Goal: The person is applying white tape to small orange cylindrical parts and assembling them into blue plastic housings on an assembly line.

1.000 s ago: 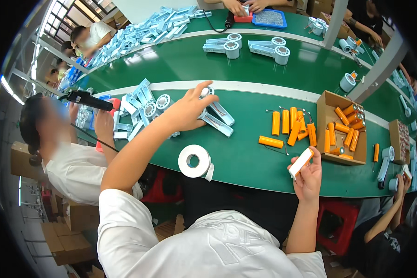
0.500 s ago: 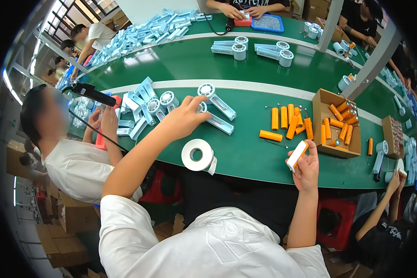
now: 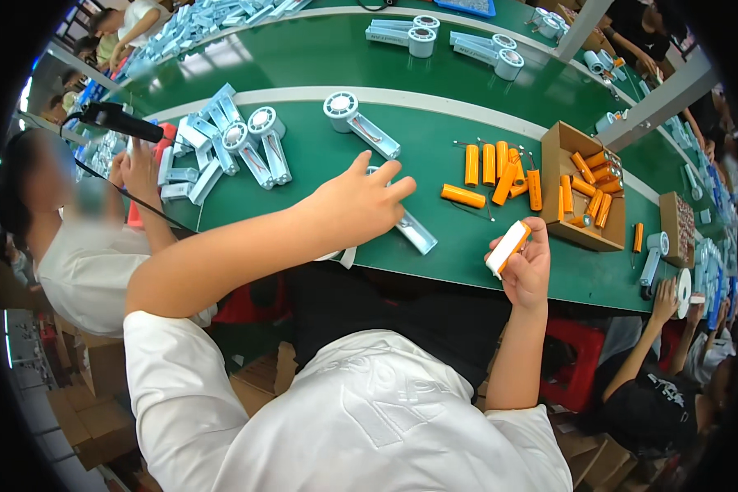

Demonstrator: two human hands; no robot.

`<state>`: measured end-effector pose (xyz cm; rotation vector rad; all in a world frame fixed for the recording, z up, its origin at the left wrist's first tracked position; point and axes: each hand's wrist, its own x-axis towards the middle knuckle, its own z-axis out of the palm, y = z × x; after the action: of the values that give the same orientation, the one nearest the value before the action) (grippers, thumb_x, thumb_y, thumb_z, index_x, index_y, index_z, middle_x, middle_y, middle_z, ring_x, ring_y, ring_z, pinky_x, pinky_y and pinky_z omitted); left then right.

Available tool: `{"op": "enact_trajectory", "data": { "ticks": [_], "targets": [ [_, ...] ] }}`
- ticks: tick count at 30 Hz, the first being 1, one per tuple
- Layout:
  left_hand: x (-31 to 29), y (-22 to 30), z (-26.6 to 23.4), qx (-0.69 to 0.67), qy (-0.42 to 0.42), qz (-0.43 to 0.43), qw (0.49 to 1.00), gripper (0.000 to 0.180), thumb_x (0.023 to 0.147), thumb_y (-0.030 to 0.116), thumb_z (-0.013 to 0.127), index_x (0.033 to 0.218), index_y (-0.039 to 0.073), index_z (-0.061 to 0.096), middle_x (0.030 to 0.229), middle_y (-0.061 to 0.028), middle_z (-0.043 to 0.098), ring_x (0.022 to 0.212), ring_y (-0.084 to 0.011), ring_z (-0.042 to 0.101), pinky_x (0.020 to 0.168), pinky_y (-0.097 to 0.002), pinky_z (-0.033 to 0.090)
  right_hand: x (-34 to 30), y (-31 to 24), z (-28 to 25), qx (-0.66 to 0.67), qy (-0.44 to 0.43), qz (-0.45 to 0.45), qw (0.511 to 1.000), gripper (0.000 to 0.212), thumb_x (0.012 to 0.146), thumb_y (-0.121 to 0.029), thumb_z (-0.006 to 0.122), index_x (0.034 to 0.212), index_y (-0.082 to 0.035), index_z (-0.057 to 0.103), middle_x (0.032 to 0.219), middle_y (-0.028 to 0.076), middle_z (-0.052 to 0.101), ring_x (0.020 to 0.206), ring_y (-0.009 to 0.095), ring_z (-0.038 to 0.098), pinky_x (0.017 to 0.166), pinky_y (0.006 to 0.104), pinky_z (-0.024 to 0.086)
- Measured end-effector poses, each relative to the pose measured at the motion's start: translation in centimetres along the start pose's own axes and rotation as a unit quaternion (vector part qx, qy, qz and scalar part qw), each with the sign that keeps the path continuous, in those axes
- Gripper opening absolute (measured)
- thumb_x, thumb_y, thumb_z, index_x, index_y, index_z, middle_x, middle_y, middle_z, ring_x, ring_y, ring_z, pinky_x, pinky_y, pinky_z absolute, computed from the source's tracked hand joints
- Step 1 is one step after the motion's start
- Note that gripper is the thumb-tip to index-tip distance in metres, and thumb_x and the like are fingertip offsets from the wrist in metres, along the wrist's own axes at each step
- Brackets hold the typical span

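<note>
My left hand [image 3: 361, 201] reaches across the table, its fingers curved over the round head of a light blue handheld fan body; the palm hides most of that head. The fan's open handle [image 3: 418, 234] sticks out to the right below my fingers. In my right hand [image 3: 526, 271] is an orange cylindrical battery with a white strip along it [image 3: 508, 248], held tilted between thumb and fingers above the table's near edge. Another light blue fan body [image 3: 361, 125] lies just beyond my left hand. Under my left forearm, only the edge of a white tape roll [image 3: 346, 257] shows.
Loose orange batteries [image 3: 500, 172] with wires lie beside a cardboard box [image 3: 556, 184] of more batteries. Several fan bodies [image 3: 254, 148] are heaped at left, near a co-worker in white [image 3: 98, 262] and a black tool [image 3: 119, 121]. A grey post [image 3: 664, 98] rises at right.
My left hand has moved nearer and to the right, bringing one fan body away from the other. The forearm now covers most of the tape roll. My right hand still holds the battery.
</note>
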<state>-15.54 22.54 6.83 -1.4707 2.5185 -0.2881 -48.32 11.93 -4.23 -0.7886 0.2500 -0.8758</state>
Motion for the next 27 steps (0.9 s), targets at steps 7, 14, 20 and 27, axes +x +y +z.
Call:
{"op": "enact_trajectory", "data": {
  "ticks": [7,14,20,27],
  "targets": [
    [1.0,-0.8,0.1,-0.08,-0.041,-0.016,0.996,0.008,0.089,0.009,0.075,0.096,0.013,0.075,0.113,-0.0064,0.063,0.106,-0.0264,0.059,0.096,-0.0352,0.054,0.0,0.0,0.1,-0.03,-0.031,0.018,0.999,0.069,0.083,0.017,0.068,0.142,-0.01,0.045,0.109,0.03,0.074,0.099,0.038,0.079,0.075,0.035,0.067],
    [0.8,-2.3,0.7,-0.278,-0.011,-0.029,0.96,0.004,0.089,0.008,0.076,0.09,0.009,0.074,0.1,-0.0032,0.07,0.107,-0.0265,0.065,0.099,-0.0359,0.054,-0.5,0.4,1.2,-0.125,0.044,-0.064,0.989,0.068,0.081,0.017,0.074,0.136,-0.011,0.046,0.11,0.03,0.074,0.099,0.038,0.08,0.073,0.0354,0.067],
    [-0.5,0.1,3.9,-0.348,0.176,-0.017,0.921,0.005,0.089,0.008,0.076,0.088,0.008,0.072,0.102,-0.002,0.073,0.118,-0.0264,0.067,0.103,-0.0376,0.053,-0.2,3.4,5.7,-0.408,0.094,-0.34,0.842,0.069,0.08,0.014,0.085,0.129,-0.016,0.047,0.113,0.028,0.076,0.101,0.04,0.08,0.075,0.0382,0.068],
    [-0.3,0.8,4.2,-0.334,0.189,-0.029,0.923,0.003,0.092,0.01,0.074,0.091,0.009,0.071,0.105,-0.0024,0.074,0.122,-0.0246,0.067,0.109,-0.0402,0.049,0.7,3.6,5.7,-0.551,-0.093,-0.39,0.732,0.066,0.084,0.008,0.089,0.126,-0.022,0.048,0.118,0.021,0.079,0.104,0.039,0.081,0.079,0.0399,0.069]
  ]
}}
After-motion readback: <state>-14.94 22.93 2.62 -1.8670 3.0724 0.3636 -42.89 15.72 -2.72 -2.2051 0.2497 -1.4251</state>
